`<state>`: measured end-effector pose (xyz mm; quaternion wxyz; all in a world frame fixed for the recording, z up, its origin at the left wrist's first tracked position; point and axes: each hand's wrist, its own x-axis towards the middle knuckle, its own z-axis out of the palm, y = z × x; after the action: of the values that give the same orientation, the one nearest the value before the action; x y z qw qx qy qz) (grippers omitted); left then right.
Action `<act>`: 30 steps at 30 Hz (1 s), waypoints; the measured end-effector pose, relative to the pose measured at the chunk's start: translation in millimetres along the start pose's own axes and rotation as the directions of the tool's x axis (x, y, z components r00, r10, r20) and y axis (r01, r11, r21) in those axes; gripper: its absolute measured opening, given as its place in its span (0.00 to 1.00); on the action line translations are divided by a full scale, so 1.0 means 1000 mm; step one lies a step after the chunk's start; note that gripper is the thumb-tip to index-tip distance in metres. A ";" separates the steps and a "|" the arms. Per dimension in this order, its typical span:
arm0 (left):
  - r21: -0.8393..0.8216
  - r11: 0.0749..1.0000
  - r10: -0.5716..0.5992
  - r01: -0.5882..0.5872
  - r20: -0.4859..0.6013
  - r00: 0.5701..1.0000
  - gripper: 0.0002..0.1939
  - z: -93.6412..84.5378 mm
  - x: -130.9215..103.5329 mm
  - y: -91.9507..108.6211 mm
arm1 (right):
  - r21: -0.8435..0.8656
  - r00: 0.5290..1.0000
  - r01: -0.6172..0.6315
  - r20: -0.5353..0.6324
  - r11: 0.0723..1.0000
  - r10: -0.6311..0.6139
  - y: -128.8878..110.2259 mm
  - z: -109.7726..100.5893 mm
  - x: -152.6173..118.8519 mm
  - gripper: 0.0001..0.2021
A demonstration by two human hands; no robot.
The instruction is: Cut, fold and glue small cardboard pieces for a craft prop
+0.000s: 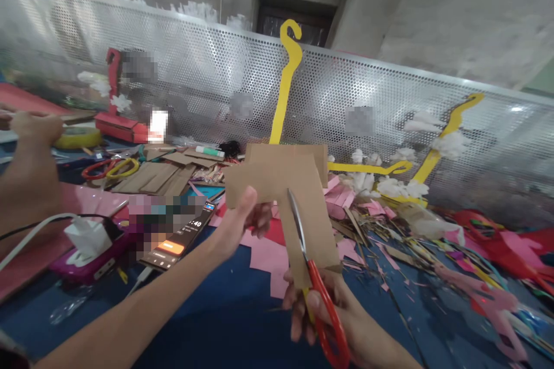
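Observation:
In the head view, a piece of brown cardboard (315, 213) is held up over the table. My left hand (246, 216) grips its left part, thumb in front and fingers behind. My right hand (322, 305) is closed round the handles of a pair of scissors (322, 300), one red and one yellow. One metal blade lies across the front of the cardboard, pointing up. The other blade is hidden, probably behind the sheet. A yellow hook-shaped strip (285, 86) rises just beyond the cardboard.
Left are a lit phone (177, 236), a purple power strip (90, 253) with a white plug, another pair of scissors (110, 168) and another person's arm (30, 167). Pink scraps (268, 262) lie below; a pink glue gun (485, 294) lies right. A perforated metal screen (208, 81) stands behind.

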<state>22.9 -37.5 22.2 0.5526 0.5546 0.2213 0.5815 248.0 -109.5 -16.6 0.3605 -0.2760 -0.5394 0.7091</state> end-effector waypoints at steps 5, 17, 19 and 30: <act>0.051 0.982 0.187 -0.180 -0.246 0.951 0.24 -0.016 0.010 0.018 | -0.141 0.996 0.022 -0.078 0.990 -0.033 -0.007 -0.010 -0.001 0.20; 0.238 0.970 0.147 -0.058 -0.376 0.915 0.14 -0.032 0.018 0.027 | -0.417 0.986 0.032 -0.133 0.908 -0.096 -0.014 -0.041 0.006 0.28; 0.069 0.988 0.156 -0.141 -0.543 0.825 0.15 -0.036 0.024 0.031 | -0.420 0.990 0.044 -0.106 0.906 -0.098 -0.015 -0.043 0.004 0.29; -0.027 0.994 -0.110 0.107 -0.271 0.956 0.24 0.011 0.004 0.004 | -0.391 0.996 0.023 -0.070 0.920 -0.055 -0.018 -0.016 0.004 0.30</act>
<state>31.9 -39.5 30.5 0.5513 0.4531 0.3216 0.6223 261.9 -93.8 -3.3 0.3338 -0.3594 -0.6603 0.5687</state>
